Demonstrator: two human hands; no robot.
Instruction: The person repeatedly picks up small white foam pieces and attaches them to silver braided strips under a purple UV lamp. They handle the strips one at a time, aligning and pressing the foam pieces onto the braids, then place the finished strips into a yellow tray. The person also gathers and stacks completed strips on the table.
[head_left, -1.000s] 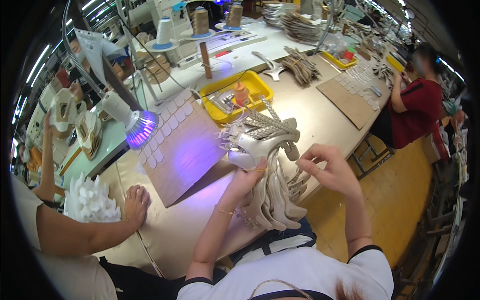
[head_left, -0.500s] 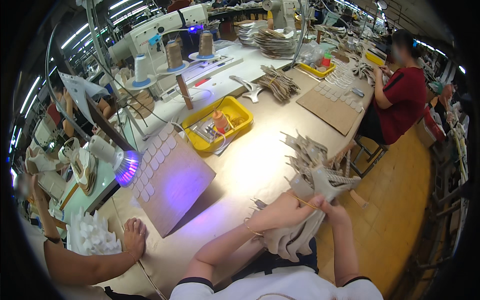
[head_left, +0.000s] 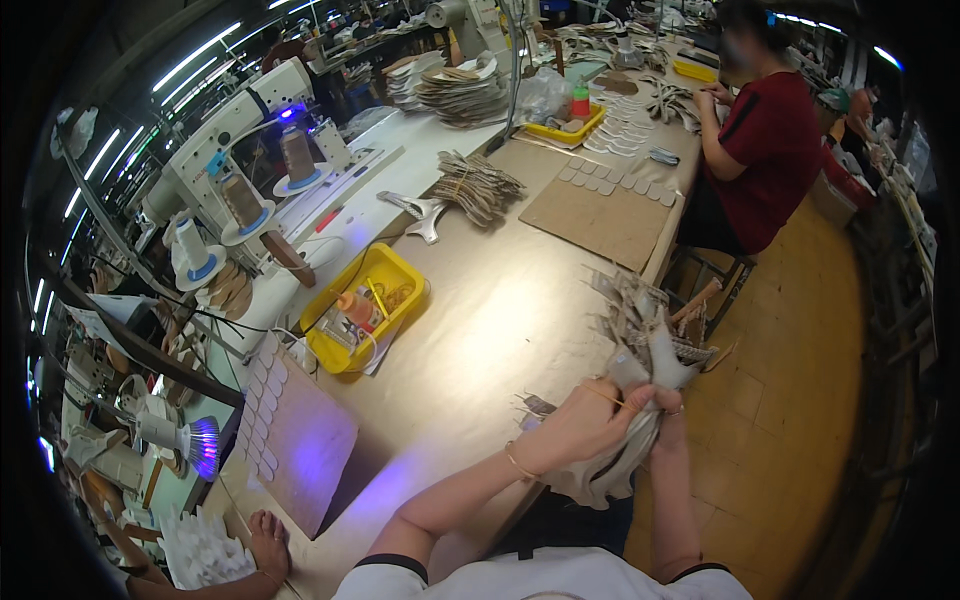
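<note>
In front of me, over the table's right edge, I have a bundle of grey-beige cut pieces (head_left: 668, 362) that look like shoe uppers, with braided strips among them. My left hand (head_left: 585, 428) is closed on the bundle from the left. A thin yellow rubber band (head_left: 606, 393) stretches across its fingers. My right hand (head_left: 667, 400) grips the bundle from the right, its thumb close to the left hand's fingertips. Lower pieces hang beneath my hands, and parts of the bundle are hidden behind my fingers. A few more grey pieces (head_left: 535, 408) lie beside my left wrist.
Left of centre stands a yellow tray (head_left: 415, 290) with a glue bottle. A board with pale cutouts (head_left: 312, 465) leans near a lamp (head_left: 200, 445). Beyond are a tied bundle (head_left: 478, 190) and thread cones (head_left: 242, 203). Co-workers' hands (head_left: 268, 545) (head_left: 708, 95) are at left and far right.
My view has turned to the right, so the tray, board and lamp now sit farther left. Both hands keep hold of the bundle, with the right hand's fingers drawn in closer around it.
</note>
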